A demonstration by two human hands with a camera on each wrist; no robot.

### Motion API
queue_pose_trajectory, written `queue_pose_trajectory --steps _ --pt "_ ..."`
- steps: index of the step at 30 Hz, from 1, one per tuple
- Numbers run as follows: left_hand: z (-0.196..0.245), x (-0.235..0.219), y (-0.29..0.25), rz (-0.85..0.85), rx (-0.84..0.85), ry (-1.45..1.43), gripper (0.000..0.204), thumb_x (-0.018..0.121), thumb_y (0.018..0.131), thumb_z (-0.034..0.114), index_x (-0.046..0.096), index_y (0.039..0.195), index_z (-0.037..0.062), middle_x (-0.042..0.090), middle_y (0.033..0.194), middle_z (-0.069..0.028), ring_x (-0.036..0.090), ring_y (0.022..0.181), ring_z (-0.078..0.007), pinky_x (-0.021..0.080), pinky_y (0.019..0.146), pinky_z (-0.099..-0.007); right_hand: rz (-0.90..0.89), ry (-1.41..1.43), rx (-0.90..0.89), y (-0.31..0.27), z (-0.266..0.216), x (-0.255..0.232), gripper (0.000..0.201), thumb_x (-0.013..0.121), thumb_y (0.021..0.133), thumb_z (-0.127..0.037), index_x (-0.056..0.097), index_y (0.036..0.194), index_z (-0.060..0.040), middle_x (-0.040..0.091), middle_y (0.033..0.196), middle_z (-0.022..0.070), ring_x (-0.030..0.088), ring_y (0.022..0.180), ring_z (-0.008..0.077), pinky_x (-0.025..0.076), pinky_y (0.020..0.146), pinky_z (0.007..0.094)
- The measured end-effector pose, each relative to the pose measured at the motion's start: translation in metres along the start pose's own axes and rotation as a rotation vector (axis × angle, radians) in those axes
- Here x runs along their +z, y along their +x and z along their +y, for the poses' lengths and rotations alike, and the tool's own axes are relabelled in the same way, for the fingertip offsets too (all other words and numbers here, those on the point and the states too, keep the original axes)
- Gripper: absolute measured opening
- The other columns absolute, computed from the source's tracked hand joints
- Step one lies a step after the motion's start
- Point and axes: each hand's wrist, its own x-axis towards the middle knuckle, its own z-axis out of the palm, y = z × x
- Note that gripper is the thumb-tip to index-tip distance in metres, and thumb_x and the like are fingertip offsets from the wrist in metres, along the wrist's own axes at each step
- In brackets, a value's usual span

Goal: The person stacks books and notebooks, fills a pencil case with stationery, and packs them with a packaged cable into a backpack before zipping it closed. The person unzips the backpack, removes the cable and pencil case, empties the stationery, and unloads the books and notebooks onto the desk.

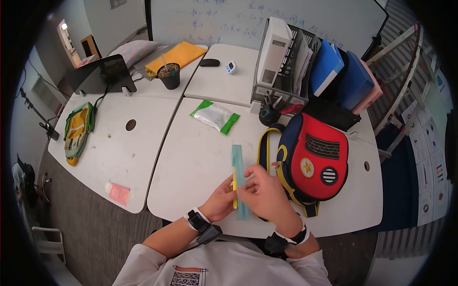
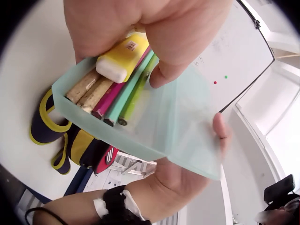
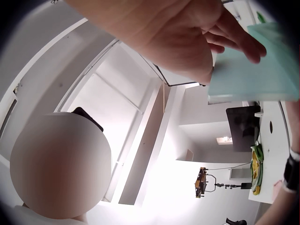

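Note:
A translucent teal pencil case [image 1: 237, 155] stands open and tilted between my two hands, above the table. Inside it, the left wrist view shows a yellow eraser [image 2: 123, 58] with a white end, lying over several pencils in purple [image 2: 105, 101], teal, green and worn brown. My left hand [image 1: 219, 200] grips the case along its pencil side, its thumb [image 2: 168, 70] reaching in near the eraser. My right hand [image 1: 269, 198] holds the lid side [image 2: 192, 136], with the thumb at its outer edge. In the right wrist view, curled fingers [image 3: 234, 37] lie against the teal plastic [image 3: 253, 79].
A red and navy backpack [image 1: 315, 162] stands close to my right hand. Beyond the case lie a green-and-white packet [image 1: 214, 117], a pen holder [image 1: 270, 114] and a file rack [image 1: 279, 90]. Farther left are a potted plant [image 1: 169, 76] and a green-yellow bag [image 1: 78, 131].

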Motion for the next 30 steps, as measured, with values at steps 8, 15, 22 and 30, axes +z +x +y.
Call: queue_pose_trajectory --steps 8,15,22,30 --pt "-0.003 -0.015 0.013 -0.025 -0.037 0.214 0.05 0.069 0.092 0.012 0.042 0.133 0.0082 0.062 0.114 -0.0057 0.064 0.103 -0.0135 0.055 0.087 -0.0295 0.076 -0.091 -0.069 -0.01 -0.001 0.007 0.036 0.07 0.086 -0.017 0.05 0.11 -0.0013 0.068 0.074 0.0158 0.07 0.065 0.0273 0.054 0.059 0.0364" --pt "-0.007 -0.03 0.028 0.11 0.08 0.579 0.053 0.074 0.082 0.007 0.047 0.128 0.0028 0.062 0.11 -0.0052 0.061 0.099 -0.0118 0.053 0.087 -0.0298 0.104 -0.183 -0.076 -0.006 0.007 0.013 0.035 0.07 0.082 -0.015 0.049 0.106 -0.0025 0.064 0.069 0.0174 0.067 0.065 0.0346 0.053 0.059 0.0421" --pt "0.004 -0.066 0.04 0.184 0.019 0.9 0.04 0.069 0.083 0.006 0.052 0.118 0.0014 0.063 0.1 -0.011 0.064 0.089 -0.0166 0.054 0.077 -0.0315 0.282 -0.378 -0.034 0.02 0.046 -0.02 0.02 0.067 0.078 -0.005 0.049 0.086 -0.0017 0.06 0.063 0.0099 0.063 0.057 0.0174 0.049 0.054 0.0313" --pt "0.061 -0.057 0.046 0.412 0.019 0.322 0.039 0.057 0.091 -0.004 0.04 0.127 -0.006 0.063 0.113 -0.0216 0.07 0.097 -0.0306 0.061 0.085 -0.0378 0.553 0.086 0.068 0.043 0.175 -0.056 0.018 0.067 0.076 -0.004 0.049 0.077 -0.0029 0.053 0.059 0.0044 0.053 0.053 0.0131 0.042 0.049 0.0313"
